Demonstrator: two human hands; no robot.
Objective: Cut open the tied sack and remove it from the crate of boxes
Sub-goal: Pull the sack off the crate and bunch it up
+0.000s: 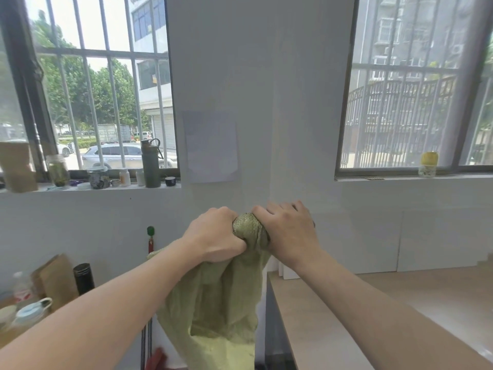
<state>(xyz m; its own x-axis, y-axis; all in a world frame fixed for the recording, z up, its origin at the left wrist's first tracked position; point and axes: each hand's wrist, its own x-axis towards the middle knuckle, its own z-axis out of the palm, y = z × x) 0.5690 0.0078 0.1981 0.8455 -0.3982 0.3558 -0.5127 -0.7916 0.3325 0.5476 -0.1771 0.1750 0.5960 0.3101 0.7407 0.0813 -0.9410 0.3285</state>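
Note:
A yellow-green woven sack (218,297) hangs in front of me, held up high at chest level. My left hand (216,235) is clenched around its gathered top from the left. My right hand (289,232) grips the same bunched fabric from the right, and the two fists almost touch. A knob of cloth (249,225) bulges between them. The sack's loose body drapes down past the bottom of the view. No crate, boxes or cutting tool are in sight.
A light wooden table (373,303) stands at the right, its edge close to the sack. At the lower left is a cluttered surface with a black flask (84,279), a brown paper bag (54,280) and cups. Jars and bottles line the left window sill (80,186).

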